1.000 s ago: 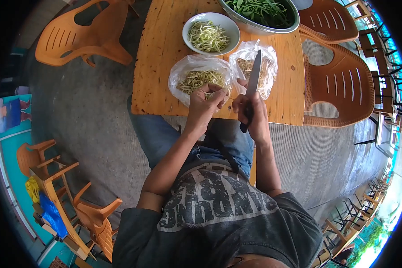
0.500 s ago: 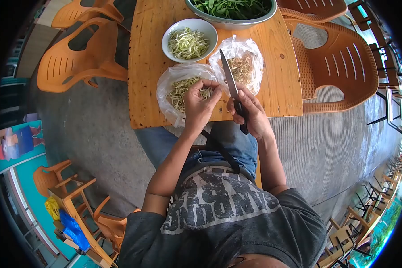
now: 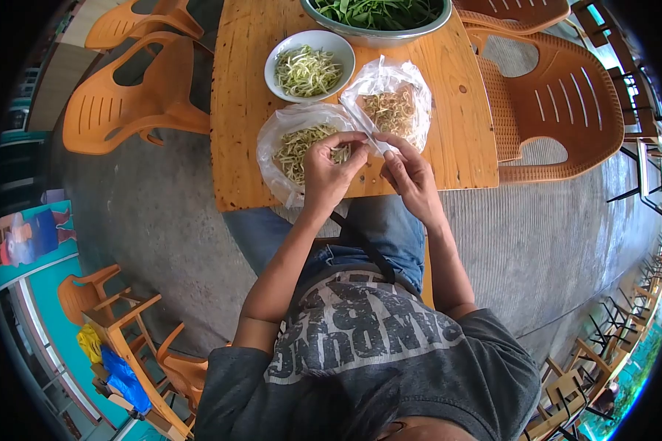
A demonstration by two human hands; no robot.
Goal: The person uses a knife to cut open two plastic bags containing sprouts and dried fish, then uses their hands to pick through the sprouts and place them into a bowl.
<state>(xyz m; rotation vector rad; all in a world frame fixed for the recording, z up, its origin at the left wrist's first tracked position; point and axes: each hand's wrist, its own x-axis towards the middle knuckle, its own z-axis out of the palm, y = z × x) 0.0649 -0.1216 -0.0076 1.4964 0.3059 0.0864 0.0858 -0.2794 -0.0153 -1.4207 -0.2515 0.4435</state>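
Observation:
My left hand [image 3: 332, 167] is closed on a few bean sprouts over the left plastic bag [image 3: 270, 153], which lies open with sprouts [image 3: 294, 156] in it. In my right hand [image 3: 412, 176] is a knife [image 3: 359, 120], its blade pointing up and left, its tip end near the white bowl. The fingertips of both hands nearly meet at the blade. Behind them, a second plastic bag [image 3: 421, 95] holds brownish scraps [image 3: 390, 112]. The white bowl [image 3: 348, 65] with pale sprouts [image 3: 307, 71] stands behind the left bag.
A metal basin [image 3: 378, 33] of green leaves stands at the far edge of the wooden table [image 3: 246, 95]. Orange chairs [image 3: 136, 117] are at the left, and a brown woven chair [image 3: 573, 110] is at the right. Another table with blue and yellow bags is at the lower left.
The knife has turned, its blade now tilted further left and seen more edge-on, with its dark handle hidden. My right hand has shifted slightly and its fingers have moved closer to my left hand.

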